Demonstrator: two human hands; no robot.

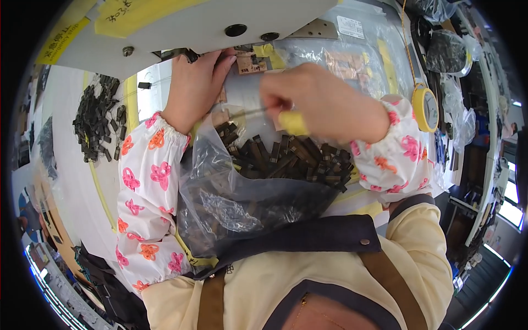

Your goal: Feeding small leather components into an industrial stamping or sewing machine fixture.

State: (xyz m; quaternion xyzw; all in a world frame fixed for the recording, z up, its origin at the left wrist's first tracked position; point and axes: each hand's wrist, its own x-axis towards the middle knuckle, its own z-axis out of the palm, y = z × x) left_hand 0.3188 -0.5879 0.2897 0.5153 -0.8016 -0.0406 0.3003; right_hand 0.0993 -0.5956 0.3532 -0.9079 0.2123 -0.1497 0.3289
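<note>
My left hand [199,82] reaches up under the lower edge of a pale machine housing [209,27]. Its fingers are bent and partly hidden there, so what they hold does not show; small black parts [190,54] lie close to them. Blurred by motion, my right hand [316,102] is closed around a thin dark rod-like tool [253,112] pointing left, with a yellow patch [293,122] at its fingers. Below both hands, a clear plastic bag [220,192] lies opened in front of me, with many dark oblong parts [286,157] at its mouth.
To the left lies a heap of small black parts with thin wires [99,118]. A tan marked block [252,65] sits beyond my hands. Plastic-wrapped tan pieces [346,65] lie at the back right, near a hanging yellow tape roll [425,109] on an orange cord.
</note>
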